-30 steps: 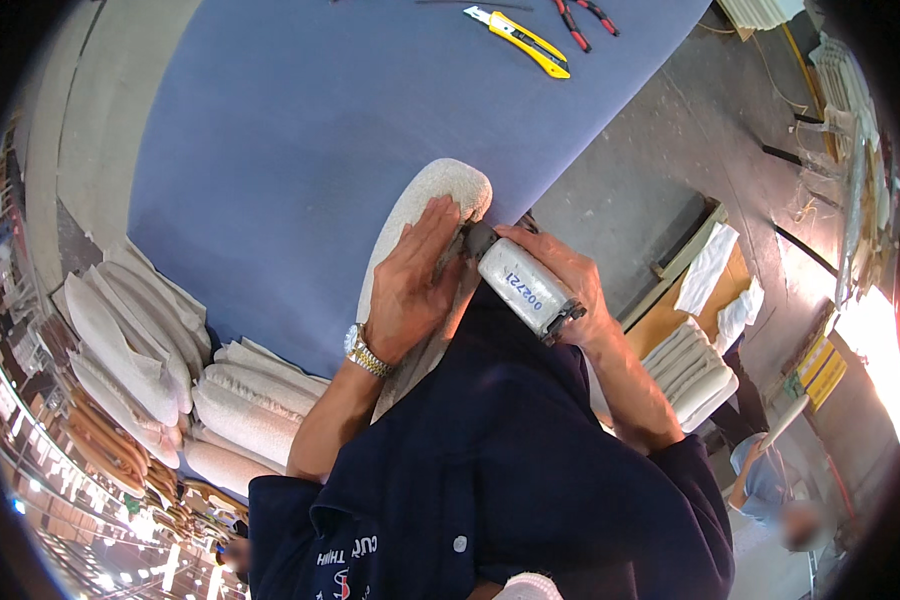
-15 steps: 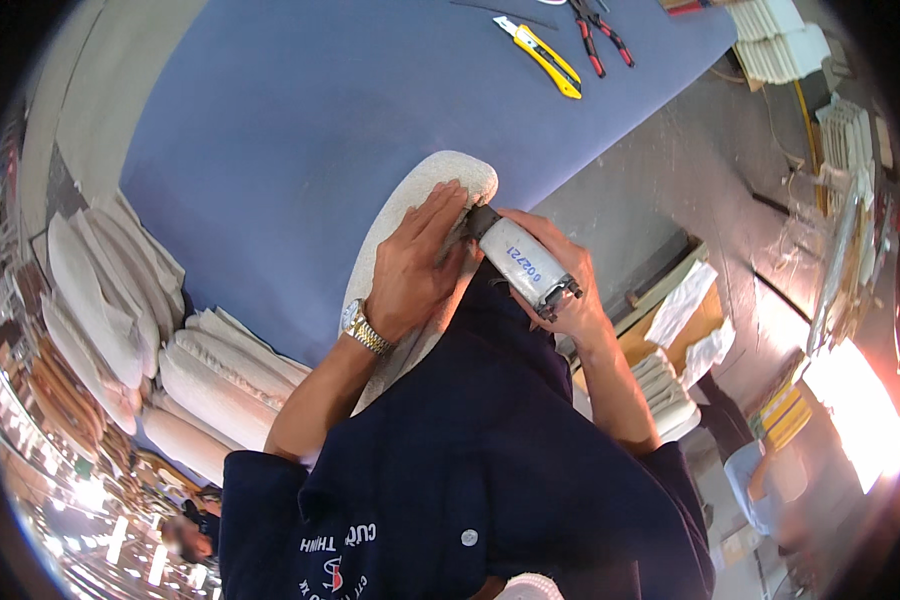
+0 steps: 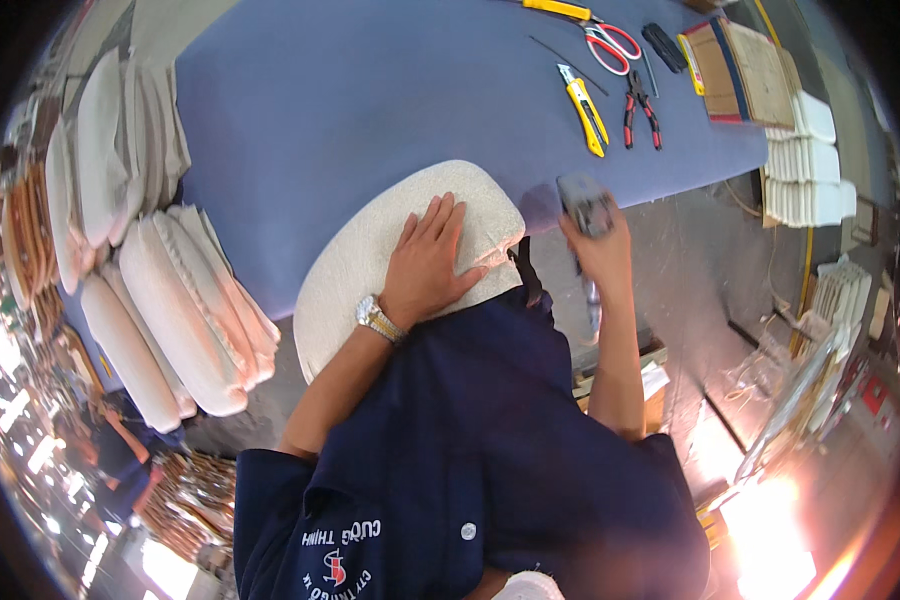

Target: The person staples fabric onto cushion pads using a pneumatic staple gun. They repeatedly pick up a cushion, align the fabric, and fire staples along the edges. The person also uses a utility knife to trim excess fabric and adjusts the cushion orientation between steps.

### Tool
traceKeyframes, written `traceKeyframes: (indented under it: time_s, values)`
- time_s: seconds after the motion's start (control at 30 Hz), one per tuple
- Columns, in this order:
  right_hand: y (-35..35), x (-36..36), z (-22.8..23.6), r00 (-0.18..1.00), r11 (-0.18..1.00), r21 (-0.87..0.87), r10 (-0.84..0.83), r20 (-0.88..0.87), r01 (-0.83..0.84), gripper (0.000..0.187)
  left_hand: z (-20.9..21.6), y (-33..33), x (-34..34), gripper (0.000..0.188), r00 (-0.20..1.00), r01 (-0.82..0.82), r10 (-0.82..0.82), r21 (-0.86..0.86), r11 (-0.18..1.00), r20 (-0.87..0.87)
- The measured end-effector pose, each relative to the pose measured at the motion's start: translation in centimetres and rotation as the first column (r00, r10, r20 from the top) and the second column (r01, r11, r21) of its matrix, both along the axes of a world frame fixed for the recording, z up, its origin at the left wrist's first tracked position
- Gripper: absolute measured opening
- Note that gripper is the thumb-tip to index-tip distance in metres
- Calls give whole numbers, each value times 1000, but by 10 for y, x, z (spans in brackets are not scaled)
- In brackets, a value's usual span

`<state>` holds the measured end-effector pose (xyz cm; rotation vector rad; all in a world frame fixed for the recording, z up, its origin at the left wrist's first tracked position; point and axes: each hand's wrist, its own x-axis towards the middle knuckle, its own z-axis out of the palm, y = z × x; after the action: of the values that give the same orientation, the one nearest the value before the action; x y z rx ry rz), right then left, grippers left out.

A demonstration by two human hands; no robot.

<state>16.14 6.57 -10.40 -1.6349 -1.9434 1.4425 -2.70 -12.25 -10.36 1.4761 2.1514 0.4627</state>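
Observation:
A cream fabric-covered cushion (image 3: 355, 275) with a rounded end lies across the near edge of the blue table (image 3: 300, 130), against my front. My left hand (image 3: 425, 265) rests flat on top of it, fingers stretched out. At the cushion's right end the fabric edge is gathered, with a dark strip (image 3: 527, 270) beside it. To the right of the cushion and apart from it, my right hand (image 3: 605, 250) grips a grey metal staple gun (image 3: 583, 195), somewhat blurred, near the table's edge.
On the far right of the table lie a yellow utility knife (image 3: 585, 115), red-and-black pliers (image 3: 630, 110), and red-handled scissors (image 3: 610, 50). A cardboard box (image 3: 755, 75) stands at the corner. Stacked cream cushions (image 3: 170, 310) flank the table's left side.
The staple gun in my right hand has moved away from the cushion, to the right and slightly up. The cushion now shows its broad face, my left hand still lying on it.

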Motion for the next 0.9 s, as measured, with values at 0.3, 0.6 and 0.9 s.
traceKeyframes:
  time_s: [0.3, 0.6, 0.9]
  values:
    - [45, -69, -41, 813, 806, 106, 576, 80, -582, 62, -25, -168, -35, 67, 566, -821, 823, -61, 568, 44]
    - [29, -95, -36, 832, 722, -446, 545, -105, -530, 79, -15, -272, 21, 41, -157, -976, 819, -211, -45, 551]
    - [120, -144, -12, 765, 686, -376, 434, -475, -623, 54, 78, -175, -1, 50, -116, -985, 568, -21, -172, 814]
